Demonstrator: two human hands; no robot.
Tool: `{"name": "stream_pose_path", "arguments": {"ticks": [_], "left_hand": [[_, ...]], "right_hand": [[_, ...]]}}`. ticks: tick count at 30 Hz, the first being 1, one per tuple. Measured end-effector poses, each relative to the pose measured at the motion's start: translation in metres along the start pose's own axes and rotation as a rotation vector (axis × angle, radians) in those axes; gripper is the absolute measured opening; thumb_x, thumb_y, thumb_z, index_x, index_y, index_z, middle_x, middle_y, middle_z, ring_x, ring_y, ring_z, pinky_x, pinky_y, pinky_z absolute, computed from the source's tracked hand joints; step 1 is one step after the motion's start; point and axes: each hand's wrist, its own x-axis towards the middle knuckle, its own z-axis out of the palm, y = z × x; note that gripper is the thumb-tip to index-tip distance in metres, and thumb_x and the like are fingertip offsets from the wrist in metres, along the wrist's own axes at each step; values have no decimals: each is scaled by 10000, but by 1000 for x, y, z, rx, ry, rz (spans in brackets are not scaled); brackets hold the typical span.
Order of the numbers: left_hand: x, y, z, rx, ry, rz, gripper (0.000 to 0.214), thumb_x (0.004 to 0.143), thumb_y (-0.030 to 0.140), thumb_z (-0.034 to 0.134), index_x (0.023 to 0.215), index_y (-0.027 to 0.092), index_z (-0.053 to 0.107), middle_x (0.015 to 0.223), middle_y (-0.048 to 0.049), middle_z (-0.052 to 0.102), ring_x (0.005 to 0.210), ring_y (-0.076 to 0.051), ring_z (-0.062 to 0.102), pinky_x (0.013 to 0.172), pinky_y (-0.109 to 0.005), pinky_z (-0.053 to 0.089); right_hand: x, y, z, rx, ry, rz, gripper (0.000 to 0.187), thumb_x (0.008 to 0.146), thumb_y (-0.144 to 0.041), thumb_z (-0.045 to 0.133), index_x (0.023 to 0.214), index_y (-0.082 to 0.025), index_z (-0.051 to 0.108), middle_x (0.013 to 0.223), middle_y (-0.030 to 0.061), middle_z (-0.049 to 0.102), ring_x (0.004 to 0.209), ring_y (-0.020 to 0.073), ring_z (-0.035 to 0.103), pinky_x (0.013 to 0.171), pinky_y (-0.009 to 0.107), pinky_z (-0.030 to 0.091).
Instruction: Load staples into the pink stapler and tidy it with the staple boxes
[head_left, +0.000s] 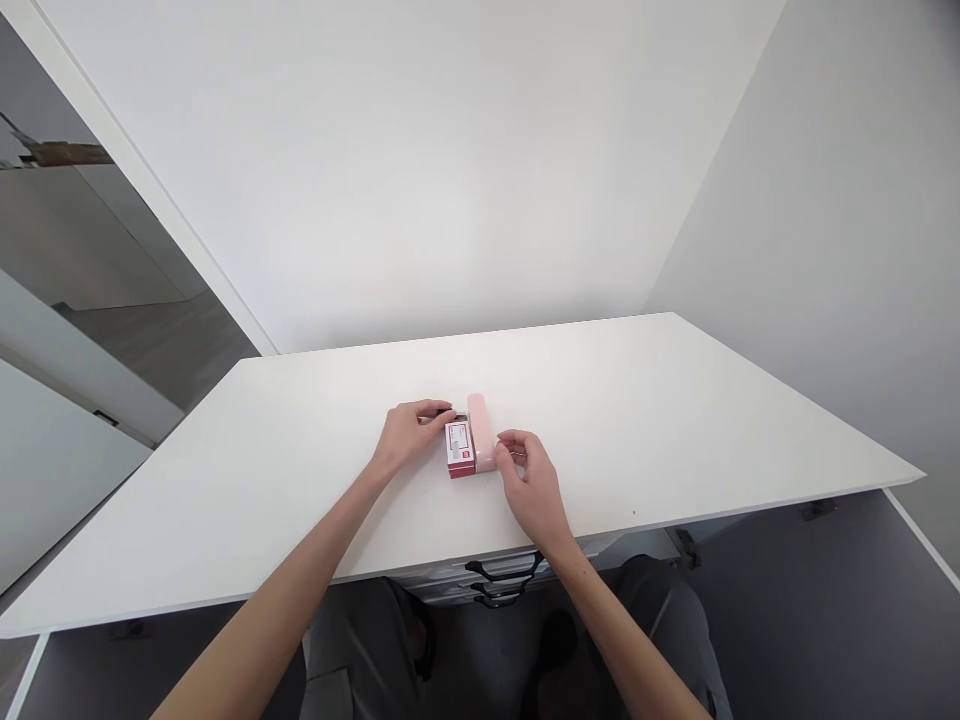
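A small red and white box (460, 449) lies in the middle of the white table (675, 420). A pale pink stapler (481, 428) lies right beside it, on its right. My left hand (412, 432) rests at the box's left, its fingers curled over the box's far end. My right hand (529, 480) is at the stapler's near right, fingers bent and pinched together close to the stapler's near end. What the fingertips hold, if anything, is too small to see.
The table stands in a corner between a white wall and a grey wall. Under its front edge are drawers with black handles (501, 575). My legs show below. A mirror-like panel is at the far left.
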Motion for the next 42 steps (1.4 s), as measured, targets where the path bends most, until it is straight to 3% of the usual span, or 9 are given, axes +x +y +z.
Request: {"name": "stream_pose_path", "arguments": {"ticks": [6,13,22,35,42], "left_hand": [[-8,9,-4,32,-42,-31,555,944,657,461,1030,245,822,1035,-16,810,911,-256,704,834,-337,511],[-13,0,-4,27,-61,-47,582,945,680,437,1147,274,802,1151,0,787,1012,-273,682,828,-324,492],[-23,1,-2,83,-26,-34,605,963,675,387,1170,277,793,960,-8,790,912,-261,684,737,-314,475],[-25,14,3,-17,-89,-53,594,991,677,337,1208,270,711,1232,-34,744,1126,-267,654,924,-348,487],[-28,7,1,-80,-68,-77,595,988,692,330,1222,271,679,1185,-65,766,1188,-289,640,1016,-395,451]], "right_hand": [[0,2,0,-4,2,-14,319,974,-453,527,1135,-196,625,1208,127,680,1093,257,656,878,393,551],[0,1,0,-14,4,-16,321,975,-455,527,1134,-195,627,1207,129,680,1099,259,655,889,401,553],[-1,-1,0,-20,0,-18,314,973,-455,525,1127,-203,630,1206,125,679,1099,261,652,892,407,550],[-1,1,0,-20,5,-27,310,975,-457,525,1118,-202,628,1193,122,683,1084,258,653,899,410,546],[-1,0,0,-19,2,-17,316,979,-459,523,1125,-200,629,1202,126,685,1093,260,654,890,406,551]]}}
